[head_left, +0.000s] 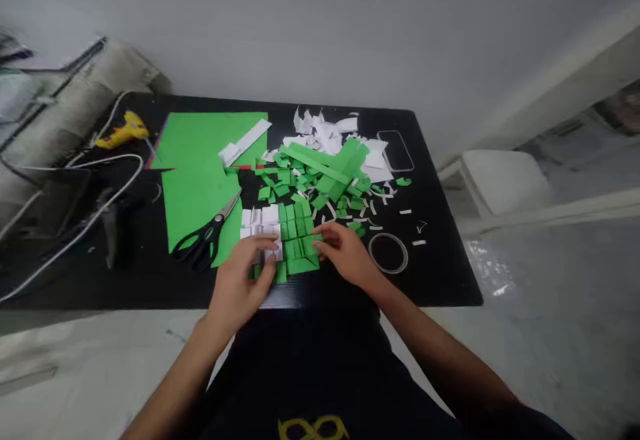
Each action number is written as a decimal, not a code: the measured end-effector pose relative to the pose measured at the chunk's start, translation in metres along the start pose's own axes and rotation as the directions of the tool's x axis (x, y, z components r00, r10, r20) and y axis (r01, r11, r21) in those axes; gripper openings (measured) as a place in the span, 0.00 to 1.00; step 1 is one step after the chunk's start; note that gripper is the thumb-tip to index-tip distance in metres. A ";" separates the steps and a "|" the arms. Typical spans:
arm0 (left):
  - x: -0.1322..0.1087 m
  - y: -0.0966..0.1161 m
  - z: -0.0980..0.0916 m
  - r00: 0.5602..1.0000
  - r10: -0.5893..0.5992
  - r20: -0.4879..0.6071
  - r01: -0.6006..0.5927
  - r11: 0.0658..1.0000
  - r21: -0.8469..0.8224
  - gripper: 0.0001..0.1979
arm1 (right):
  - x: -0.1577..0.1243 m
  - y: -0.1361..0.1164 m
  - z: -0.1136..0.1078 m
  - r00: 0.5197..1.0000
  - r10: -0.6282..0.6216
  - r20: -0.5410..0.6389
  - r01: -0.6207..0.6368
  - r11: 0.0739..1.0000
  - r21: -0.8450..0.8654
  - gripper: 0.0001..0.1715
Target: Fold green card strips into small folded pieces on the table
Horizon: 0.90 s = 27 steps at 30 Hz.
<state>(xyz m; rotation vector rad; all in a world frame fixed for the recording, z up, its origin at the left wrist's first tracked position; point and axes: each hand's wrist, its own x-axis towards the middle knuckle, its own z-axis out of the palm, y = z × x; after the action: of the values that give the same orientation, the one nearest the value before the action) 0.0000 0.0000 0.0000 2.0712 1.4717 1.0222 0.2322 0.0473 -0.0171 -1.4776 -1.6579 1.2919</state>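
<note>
On the near part of the black table lies a patchwork of folded paper, with white pieces (270,215) on the left and green pieces (297,248) on the right. My left hand (245,273) rests over the lower white pieces, thumb and fingers apart and touching the paper. At the right edge of the green part, my right hand (346,252) pinches a green paper piece (311,243) between thumb and forefinger. Black-handled scissors (213,230) lie left of the patchwork, blades half over a green sheet (193,207).
Behind the patchwork is a heap of green scraps (345,167) and white scraps (325,130). A tape ring (389,235) and a clear phone case (379,153) lie right. At left are another green sheet (205,133), a white strip (247,141), a yellow glue gun (125,131) and a white cable (117,193).
</note>
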 end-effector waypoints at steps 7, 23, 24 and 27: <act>0.000 -0.003 0.002 0.977 0.204 0.069 -0.211 0.968 0.132 0.05 | -0.019 -0.005 -0.008 0.992 -0.088 -0.089 0.066 0.972 -0.228 0.11; 0.007 0.001 0.002 0.979 0.120 0.168 -0.181 0.888 0.423 0.12 | -0.003 -0.022 0.005 0.854 -0.518 0.057 0.470 0.719 -0.513 0.18; 0.008 0.000 0.003 0.981 0.120 0.151 -0.173 0.893 0.415 0.11 | 0.004 -0.024 0.006 0.855 -0.507 0.104 0.478 0.696 -0.536 0.20; 0.009 -0.003 0.002 0.993 0.094 0.078 -0.117 0.919 0.376 0.09 | 0.023 -0.029 0.007 0.845 -0.480 0.236 0.519 0.626 -0.582 0.22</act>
<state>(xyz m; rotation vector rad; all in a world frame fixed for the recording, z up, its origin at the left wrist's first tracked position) 0.0015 0.0096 -0.0001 2.4488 1.6480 0.7488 0.2084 0.0691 0.0028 -1.1414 -2.4744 0.4700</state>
